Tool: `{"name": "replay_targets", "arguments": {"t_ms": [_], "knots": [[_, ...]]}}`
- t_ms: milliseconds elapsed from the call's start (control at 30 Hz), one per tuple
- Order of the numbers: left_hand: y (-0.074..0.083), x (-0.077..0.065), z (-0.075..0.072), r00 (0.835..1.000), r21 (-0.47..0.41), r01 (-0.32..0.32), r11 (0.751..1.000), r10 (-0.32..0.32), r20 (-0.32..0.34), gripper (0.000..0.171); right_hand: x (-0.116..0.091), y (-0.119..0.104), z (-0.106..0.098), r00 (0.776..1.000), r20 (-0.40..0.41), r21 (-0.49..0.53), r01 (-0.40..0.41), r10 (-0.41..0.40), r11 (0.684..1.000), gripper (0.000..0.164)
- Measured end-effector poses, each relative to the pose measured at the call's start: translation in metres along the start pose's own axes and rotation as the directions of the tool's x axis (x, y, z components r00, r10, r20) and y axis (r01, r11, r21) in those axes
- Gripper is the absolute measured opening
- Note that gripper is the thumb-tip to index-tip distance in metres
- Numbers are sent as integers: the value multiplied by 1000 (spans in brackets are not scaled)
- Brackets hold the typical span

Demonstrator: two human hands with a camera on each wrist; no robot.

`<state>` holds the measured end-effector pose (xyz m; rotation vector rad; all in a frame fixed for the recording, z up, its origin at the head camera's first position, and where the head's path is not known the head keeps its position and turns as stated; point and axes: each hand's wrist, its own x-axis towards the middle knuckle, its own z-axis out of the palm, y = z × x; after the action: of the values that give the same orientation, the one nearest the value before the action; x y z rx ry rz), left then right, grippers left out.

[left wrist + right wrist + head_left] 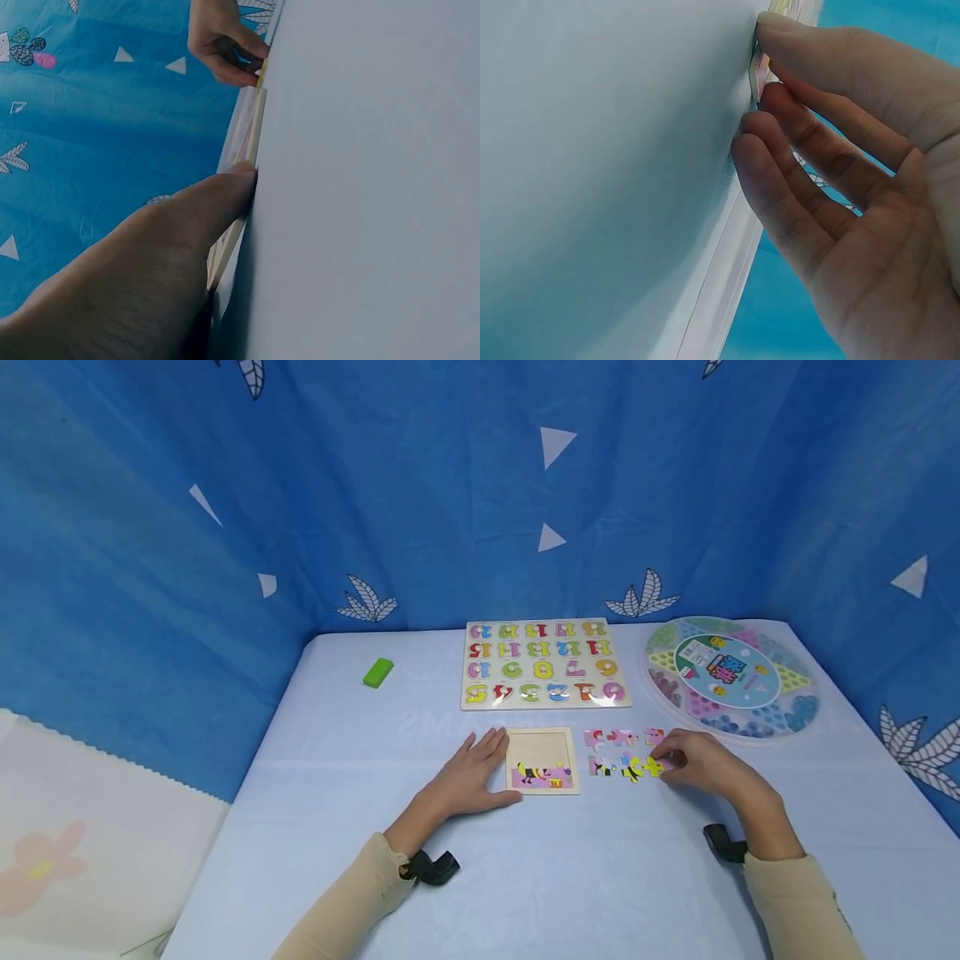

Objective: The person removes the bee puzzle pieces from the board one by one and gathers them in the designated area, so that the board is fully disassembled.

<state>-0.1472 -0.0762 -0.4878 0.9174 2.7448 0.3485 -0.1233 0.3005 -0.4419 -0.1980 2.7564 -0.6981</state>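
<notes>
A square wooden puzzle frame (542,745) lies on the table, its bottom part filled with pink pieces showing a bee. My left hand (471,774) rests at the frame's left side, fingers spread at the upper edge and thumb by the lower corner. In the left wrist view that thumb (217,199) touches the frame's edge. To the right of the frame, loose puzzle pieces (603,766) lie in two rows. My right hand (701,764) pinches a puzzle piece (759,79) at the right end of the lower row, between thumb and fingers; the fingers partly cover it.
Behind the frame lies a wooden number board (546,664) with coloured numerals. A round clear case of beads (731,681) sits at the back right. At the back left is a green block (378,672). A blue curtain (450,510) surrounds the table.
</notes>
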Motion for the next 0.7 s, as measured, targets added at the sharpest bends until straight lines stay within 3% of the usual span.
{"name": "replay_targets", "arguments": {"t_ms": [367, 700], "knots": [[1, 1, 2, 1000, -27, -4, 1000, 3, -14, 99, -3, 2, 0, 1000, -17, -11, 24, -24, 1000, 29], [0, 0, 1, 1000, -39, -10, 999, 10, -9, 98, -1, -3, -1, 1000, -16, -2, -14, 14, 1000, 36]]}}
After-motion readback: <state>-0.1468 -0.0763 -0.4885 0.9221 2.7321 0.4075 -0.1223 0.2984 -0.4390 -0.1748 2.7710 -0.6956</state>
